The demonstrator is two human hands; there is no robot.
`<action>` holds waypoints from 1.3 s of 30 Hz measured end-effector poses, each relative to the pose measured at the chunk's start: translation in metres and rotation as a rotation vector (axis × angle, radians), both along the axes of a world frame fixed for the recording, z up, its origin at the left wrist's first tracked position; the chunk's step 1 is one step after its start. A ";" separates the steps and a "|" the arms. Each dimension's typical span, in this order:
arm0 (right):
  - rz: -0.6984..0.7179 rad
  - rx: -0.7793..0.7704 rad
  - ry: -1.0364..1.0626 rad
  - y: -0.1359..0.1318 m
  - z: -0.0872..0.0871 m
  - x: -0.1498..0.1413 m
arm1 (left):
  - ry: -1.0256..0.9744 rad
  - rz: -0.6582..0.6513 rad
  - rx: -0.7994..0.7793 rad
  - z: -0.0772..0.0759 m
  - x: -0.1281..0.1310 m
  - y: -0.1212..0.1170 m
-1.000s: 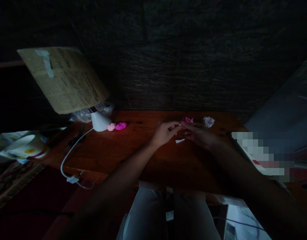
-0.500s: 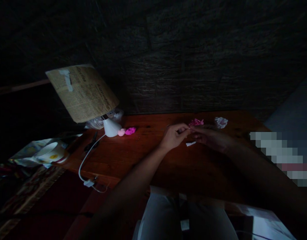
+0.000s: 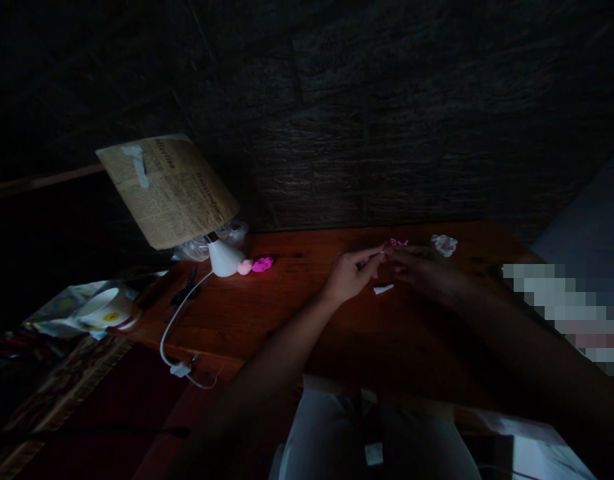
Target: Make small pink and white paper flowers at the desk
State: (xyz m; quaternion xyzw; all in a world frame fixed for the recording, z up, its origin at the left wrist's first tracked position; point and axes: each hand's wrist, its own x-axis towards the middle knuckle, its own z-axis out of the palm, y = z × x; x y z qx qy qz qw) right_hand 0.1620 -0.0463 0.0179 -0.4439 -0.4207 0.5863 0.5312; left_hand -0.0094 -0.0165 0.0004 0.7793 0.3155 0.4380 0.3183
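Observation:
My left hand [image 3: 354, 272] and my right hand [image 3: 421, 270] meet at the fingertips above the wooden table [image 3: 287, 307]. The left thumb and forefinger are pinched, and the right fingers are bent against them. Whatever sits between the fingertips is too small and dark to name; a pale speck shows there. Behind the fingers a crumpled pink piece [image 3: 397, 243] is partly hidden. A small white strip [image 3: 383, 289] lies on the table just below the hands. Farther right rests a crumpled whitish-pink piece [image 3: 444, 245], apart from my right hand.
A lamp with a newsprint shade [image 3: 169, 190] stands at the left, its white cord [image 3: 164, 337] running over the table edge. By its base are a light pink lump [image 3: 245, 267] and a bright pink lump [image 3: 263, 265]. A white cup [image 3: 107, 310] sits at far left.
The fingertips have shifted slightly and cover more of the crumpled pink piece behind them. The whole view has moved a little; the things on the table look unchanged.

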 end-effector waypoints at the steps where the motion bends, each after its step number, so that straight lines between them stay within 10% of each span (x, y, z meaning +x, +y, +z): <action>1: 0.013 -0.003 0.001 0.000 0.000 0.000 | 0.006 -0.003 0.011 0.000 0.000 0.000; 17: 0.077 0.260 -0.431 -0.004 0.005 0.003 | 0.014 0.017 0.039 0.000 -0.002 0.000; 39: 0.049 0.120 -0.143 0.000 -0.004 -0.001 | -0.048 0.006 0.046 -0.002 0.002 0.003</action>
